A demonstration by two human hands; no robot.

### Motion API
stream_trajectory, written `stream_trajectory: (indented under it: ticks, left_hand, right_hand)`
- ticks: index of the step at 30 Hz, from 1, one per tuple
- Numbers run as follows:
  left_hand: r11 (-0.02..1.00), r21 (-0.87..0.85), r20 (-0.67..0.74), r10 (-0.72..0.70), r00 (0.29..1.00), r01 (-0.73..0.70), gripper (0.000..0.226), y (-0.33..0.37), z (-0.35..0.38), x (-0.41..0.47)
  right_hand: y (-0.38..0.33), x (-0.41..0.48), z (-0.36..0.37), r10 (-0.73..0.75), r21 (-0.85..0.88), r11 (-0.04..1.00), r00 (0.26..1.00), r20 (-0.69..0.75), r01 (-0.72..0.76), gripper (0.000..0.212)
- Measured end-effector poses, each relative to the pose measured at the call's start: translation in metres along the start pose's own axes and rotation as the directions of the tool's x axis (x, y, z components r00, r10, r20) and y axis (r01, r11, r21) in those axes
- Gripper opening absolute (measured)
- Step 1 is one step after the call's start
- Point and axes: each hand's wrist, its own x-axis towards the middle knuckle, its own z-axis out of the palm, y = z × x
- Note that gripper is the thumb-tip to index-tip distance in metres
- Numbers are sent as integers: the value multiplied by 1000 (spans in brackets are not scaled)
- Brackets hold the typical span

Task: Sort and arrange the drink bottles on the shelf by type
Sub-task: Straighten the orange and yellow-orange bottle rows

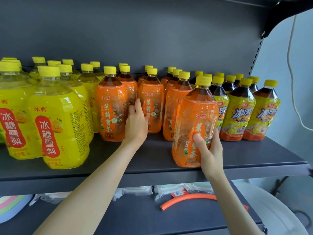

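Note:
On the dark shelf [152,160] stand three kinds of yellow-capped bottles. Yellow pear-drink bottles [57,116] fill the left. Orange-labelled tea bottles [110,109] stand in rows in the middle. Iced-tea bottles with yellow and orange labels [237,114] are at the right. My right hand [210,153] grips the lower part of one orange tea bottle [194,121] near the shelf's front edge, slightly tilted. My left hand [136,122] reaches between two front orange bottles, fingers against the bottle [152,106] to its right; its grip is partly hidden.
The lower shelf [135,217] holds plastic-wrapped packs [160,190], an orange hose piece [186,200] and pastel items [10,206] at far left. A white round object [271,209] sits at lower right. A white cable [293,82] hangs beside the shelf's right upright.

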Motion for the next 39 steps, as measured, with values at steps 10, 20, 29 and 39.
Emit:
stream_trajectory:
  ticks: [10,20,29,39]
  left_hand:
    - [970,113,43,212,976,-216,93,-1,1,11]
    - [962,209,4,179,984,-176,86,1,13,20]
    - [899,-411,-50,143,988,-151,38,3,-17,-12]
    - [681,-730,146,81,986,52,49,14,-46,-35]
  right_hand:
    - [2,0,-1,-1,-3,1000,1000,-14,1,42]
    - [2,0,-2,33,-29,999,999,-11,-33,46]
    - [1,0,12,90,-116,990,996,31,-85,64]
    - [1,16,66,1,-367,928,985,170,62,63]
